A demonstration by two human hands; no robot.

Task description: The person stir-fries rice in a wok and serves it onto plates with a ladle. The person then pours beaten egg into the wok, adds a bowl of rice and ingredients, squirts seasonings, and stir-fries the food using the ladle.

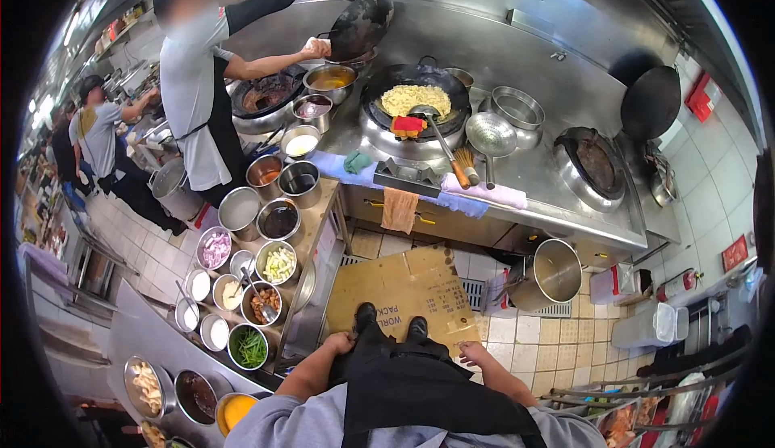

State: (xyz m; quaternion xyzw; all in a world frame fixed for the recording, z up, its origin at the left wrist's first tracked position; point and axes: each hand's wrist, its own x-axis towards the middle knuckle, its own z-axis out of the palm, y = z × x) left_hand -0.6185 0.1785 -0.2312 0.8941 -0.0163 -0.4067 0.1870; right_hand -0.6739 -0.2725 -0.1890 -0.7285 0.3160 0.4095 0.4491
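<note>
My left hand (340,342) hangs beside my black apron (404,395), near the counter with the bowls; its fingers are curled in, and nothing shows in it. On the other side, my right hand (472,354) hangs over the tiled floor, fingers loosely apart and holding nothing. Ahead, a wok (375,97) on the stove holds yellow-white food (416,99). A ladle (440,137) rests in it with its wooden handle over the rim. A red cloth (406,124) lies at the wok's front edge, with a brush (466,160) and a strainer (491,135) to the right.
A co-worker (190,85) at the left tilts a second wok (361,28). Many bowls of ingredients, one with green vegetables (248,346), line the left counter. Flattened cardboard (400,286) lies under my shoes. A tall pot (555,273) stands right of it.
</note>
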